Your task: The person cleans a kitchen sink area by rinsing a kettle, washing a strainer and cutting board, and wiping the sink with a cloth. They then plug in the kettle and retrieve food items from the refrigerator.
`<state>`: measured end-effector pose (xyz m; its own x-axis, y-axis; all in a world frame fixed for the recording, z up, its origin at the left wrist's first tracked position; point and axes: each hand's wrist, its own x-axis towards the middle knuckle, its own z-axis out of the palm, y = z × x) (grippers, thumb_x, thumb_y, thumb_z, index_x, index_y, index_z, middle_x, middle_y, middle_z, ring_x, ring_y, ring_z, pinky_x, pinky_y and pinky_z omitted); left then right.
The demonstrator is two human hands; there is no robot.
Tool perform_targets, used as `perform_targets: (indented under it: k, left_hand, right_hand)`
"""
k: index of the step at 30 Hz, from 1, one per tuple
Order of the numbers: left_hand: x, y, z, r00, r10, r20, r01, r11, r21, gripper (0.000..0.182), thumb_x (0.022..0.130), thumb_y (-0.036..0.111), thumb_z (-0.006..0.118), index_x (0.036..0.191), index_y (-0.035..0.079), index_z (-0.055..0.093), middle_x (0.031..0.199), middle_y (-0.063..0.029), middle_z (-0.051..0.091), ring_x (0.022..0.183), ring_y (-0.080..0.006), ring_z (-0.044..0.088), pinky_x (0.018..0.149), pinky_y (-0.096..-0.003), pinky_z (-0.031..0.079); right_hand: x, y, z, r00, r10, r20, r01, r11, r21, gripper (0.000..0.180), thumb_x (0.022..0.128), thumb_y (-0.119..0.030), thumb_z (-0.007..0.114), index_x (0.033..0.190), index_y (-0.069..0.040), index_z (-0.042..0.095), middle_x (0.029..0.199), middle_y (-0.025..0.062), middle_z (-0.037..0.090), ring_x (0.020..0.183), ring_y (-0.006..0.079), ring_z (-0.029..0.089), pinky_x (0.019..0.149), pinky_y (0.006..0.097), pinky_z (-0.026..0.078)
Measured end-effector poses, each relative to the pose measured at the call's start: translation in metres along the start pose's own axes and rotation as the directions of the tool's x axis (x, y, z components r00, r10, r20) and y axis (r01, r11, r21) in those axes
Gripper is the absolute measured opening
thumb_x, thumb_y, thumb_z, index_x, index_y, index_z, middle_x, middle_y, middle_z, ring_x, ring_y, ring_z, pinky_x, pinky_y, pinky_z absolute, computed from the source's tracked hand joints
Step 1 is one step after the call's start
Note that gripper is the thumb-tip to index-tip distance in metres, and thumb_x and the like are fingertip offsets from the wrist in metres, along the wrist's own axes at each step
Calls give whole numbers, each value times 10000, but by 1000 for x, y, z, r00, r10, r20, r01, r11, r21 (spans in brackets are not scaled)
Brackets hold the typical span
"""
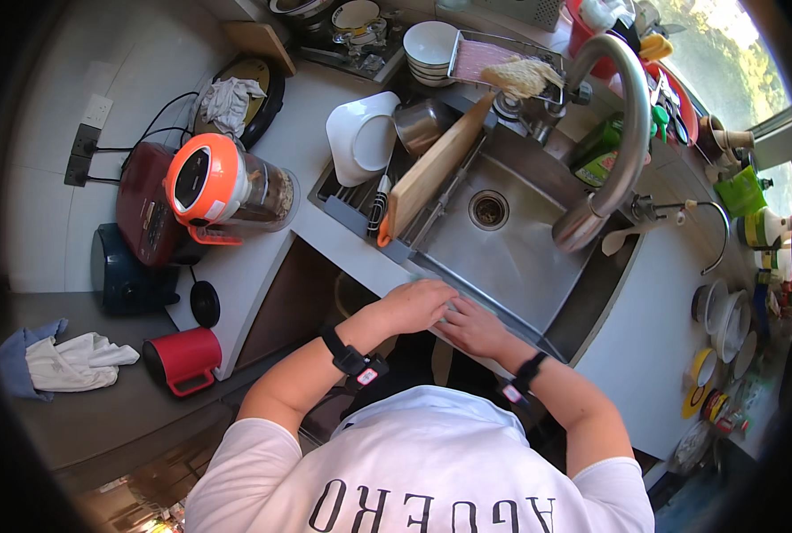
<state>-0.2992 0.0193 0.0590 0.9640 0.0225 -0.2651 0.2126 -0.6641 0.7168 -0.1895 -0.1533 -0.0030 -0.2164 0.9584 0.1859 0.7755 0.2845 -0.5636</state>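
Note:
My left hand point(417, 305) and my right hand point(474, 326) are close together at the front edge of the stainless steel sink point(529, 280). The fingers of both are bent down over the counter edge, the fingertips of one near those of the other. A pale, blurred thing, perhaps a cloth, shows in part around them; my hands cover most of it, so the grip is unclear. Left of the basin, a wooden cutting board point(436, 166) leans upright in a drying rack point(352, 212), beside a white dish point(364, 140) and a metal pot point(422, 125).
A curved faucet point(635, 126) arches over the basin's right side. An orange-topped blender point(206, 180) stands on the left counter, near a red mug point(184, 360). Stacked white bowls point(430, 50) sit behind the rack. Glass bowls point(729, 326) line the right counter.

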Motion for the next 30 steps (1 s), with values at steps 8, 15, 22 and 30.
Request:
perform_targets:
  k: [8,15,22,30]
  left_hand:
    - [9,-8,-40,958,-287,-1,-2,-3,-1000,152,923,172,480,865,55,559,781,-53,612,683,-126,597,633,-256,503]
    - [75,11,-17,974,-158,165,225,529,-818,154,929,198,484,905,64,556,767,-36,646,681,-127,639,641,-247,477]
    - [205,27,-27,990,-11,-139,-59,871,-488,414,807,162,659,1163,14,511,1115,-147,600,1062,-246,580,896,-368,464]
    - [312,55,-43,931,216,-294,-277,943,-186,1046,694,221,788,1456,33,97,1467,-196,266,1364,-307,272,1067,-381,297]
  right_hand:
    - [87,9,2,652,716,252,-3,-329,944,255,879,-76,528,1130,-48,567,846,29,602,748,140,603,707,274,497]
    - [6,11,-53,541,797,269,272,-469,841,299,876,-85,565,1168,-34,528,1032,113,626,883,206,636,808,331,525]
    - [-98,21,-92,240,960,141,428,-235,872,324,893,-87,547,1215,-63,519,1088,110,615,948,207,627,820,335,526]
    - [-174,17,-106,120,978,172,342,-203,918,313,913,-100,526,1224,-75,515,1088,93,608,931,172,621,800,311,525]
